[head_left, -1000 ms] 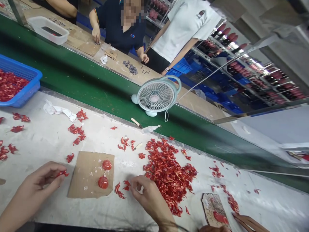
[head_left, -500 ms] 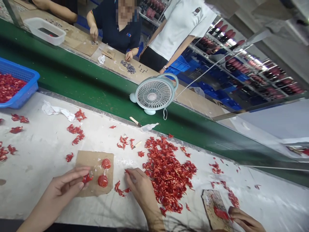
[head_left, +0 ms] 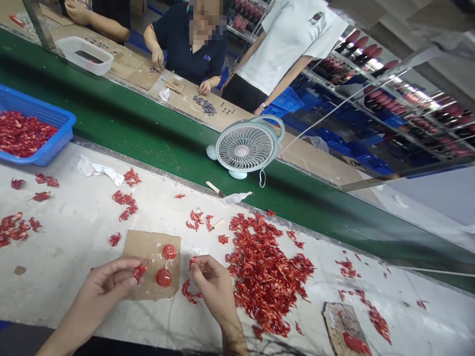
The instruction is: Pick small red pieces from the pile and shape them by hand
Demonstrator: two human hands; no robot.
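Observation:
My left hand [head_left: 111, 282] pinches a small glossy red piece [head_left: 141, 270] above the left part of a brown cardboard square [head_left: 135, 242]. On that cardboard sit two round red pots [head_left: 164, 278], with whitish crumbs around them. My right hand [head_left: 215, 284] is closed just right of the cardboard; a bit of a small red piece [head_left: 192, 262] shows at its fingertips, mostly hidden. Curled red pieces [head_left: 189, 292] lie on the table below those fingers. A large heap of pointed red pieces [head_left: 267, 272] spreads to the right of this hand.
A blue basket [head_left: 55, 151] of red pieces stands at left. Beyond the white table [head_left: 81, 212] runs a green belt [head_left: 148, 118] bearing a small fan [head_left: 247, 148]. A white bottle [head_left: 237, 198] lies at its edge. Several people work opposite. Another cardboard [head_left: 343, 321] lies at right.
My right hand has risen slightly from the table with a small red piece. The piece in my left hand is turned differently. Another person's hand at lower right has left the view.

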